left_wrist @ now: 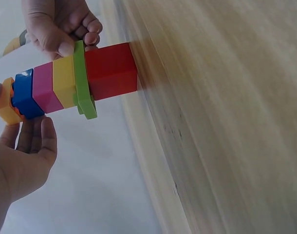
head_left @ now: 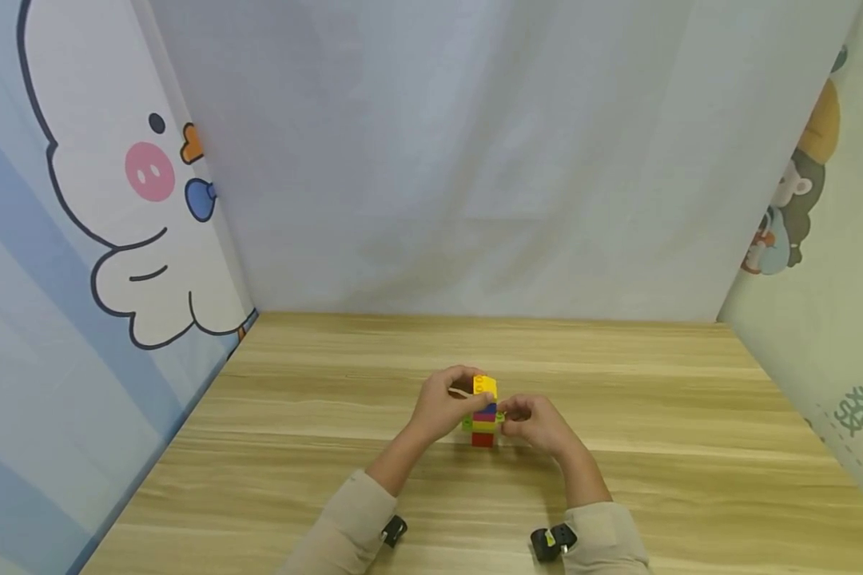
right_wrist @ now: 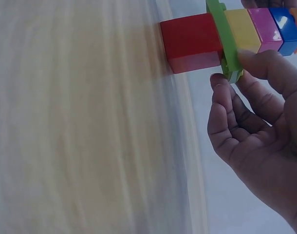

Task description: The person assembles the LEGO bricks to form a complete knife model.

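A tower of toy building bricks stands upright on the table. At its foot is a red brick, under a long green brick whose ends stick out on both sides. Above come a yellow brick, a magenta brick, a blue brick and a yellow-orange brick on top. My left hand pinches the top brick between thumb and fingers; a narrow gap with studs shows beneath it. With thumb and curled fingers, my right hand pinches one end of the green brick.
The wood-grain table reaches back to a pale curtain. Cartoon-printed panels stand at left and right. Black straps with small devices sit at both wrists, by the beige sleeves.
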`<state>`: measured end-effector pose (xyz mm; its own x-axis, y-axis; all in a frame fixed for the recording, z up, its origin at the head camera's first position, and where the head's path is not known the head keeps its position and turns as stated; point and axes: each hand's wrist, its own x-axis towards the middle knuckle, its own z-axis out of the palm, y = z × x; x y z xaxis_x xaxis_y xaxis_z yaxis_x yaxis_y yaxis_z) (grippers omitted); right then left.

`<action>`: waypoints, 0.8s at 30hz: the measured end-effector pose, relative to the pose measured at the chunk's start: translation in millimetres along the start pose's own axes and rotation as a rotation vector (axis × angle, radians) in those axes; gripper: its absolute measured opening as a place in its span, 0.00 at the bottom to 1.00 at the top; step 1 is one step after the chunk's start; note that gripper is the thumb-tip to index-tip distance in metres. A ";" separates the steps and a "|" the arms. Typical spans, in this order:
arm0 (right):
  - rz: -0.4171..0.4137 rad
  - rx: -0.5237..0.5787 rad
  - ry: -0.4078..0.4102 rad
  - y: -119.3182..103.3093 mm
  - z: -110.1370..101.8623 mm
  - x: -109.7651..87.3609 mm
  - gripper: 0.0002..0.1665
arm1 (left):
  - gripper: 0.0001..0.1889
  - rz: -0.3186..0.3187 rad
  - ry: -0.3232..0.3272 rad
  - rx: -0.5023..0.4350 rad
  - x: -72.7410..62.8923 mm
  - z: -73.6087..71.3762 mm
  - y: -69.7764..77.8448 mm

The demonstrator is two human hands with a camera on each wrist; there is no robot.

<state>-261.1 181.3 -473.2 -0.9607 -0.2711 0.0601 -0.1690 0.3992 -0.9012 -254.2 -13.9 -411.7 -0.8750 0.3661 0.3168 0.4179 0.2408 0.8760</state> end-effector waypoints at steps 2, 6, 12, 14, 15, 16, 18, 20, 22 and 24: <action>-0.003 0.000 0.000 -0.1 0.6 -0.2 0.14 | 0.16 0.001 -0.006 -0.008 2.9 1.6 -11.5; -0.001 -0.001 0.004 -0.6 0.8 -0.9 0.14 | 0.17 -0.003 0.008 -0.001 9.3 6.6 -33.0; 0.006 0.013 0.003 -2.7 -0.4 -1.7 0.15 | 0.18 -0.008 0.031 0.037 12.8 9.1 -36.4; 0.000 0.016 -0.002 -2.3 -0.4 -1.5 0.15 | 0.17 -0.019 0.026 0.037 12.9 8.4 -35.8; -0.002 0.013 -0.004 -2.0 -0.4 -1.5 0.15 | 0.17 -0.027 0.020 0.033 12.8 7.9 -35.7; -0.003 0.012 -0.006 -1.9 -0.5 -1.7 0.15 | 0.17 -0.029 0.011 0.027 12.7 7.3 -36.0; -0.001 0.007 -0.005 -2.3 -0.7 -2.1 0.15 | 0.17 -0.033 -0.007 0.011 12.5 6.1 -36.6; 0.003 0.004 0.000 -3.3 -0.3 -2.6 0.15 | 0.17 -0.027 -0.022 -0.004 12.1 5.2 -37.7; 0.004 0.005 0.001 -3.9 0.0 -3.1 0.15 | 0.17 -0.015 -0.031 -0.009 11.8 4.6 -38.4; 0.002 0.011 0.001 -4.5 0.3 -3.4 0.15 | 0.17 -0.006 -0.030 -0.006 11.6 4.5 -38.4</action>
<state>-257.0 180.2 -469.5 -0.9611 -0.2698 0.0587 -0.1648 0.3898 -0.9060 -279.3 -14.8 -443.3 -0.8695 0.3919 0.3005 0.4114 0.2380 0.8799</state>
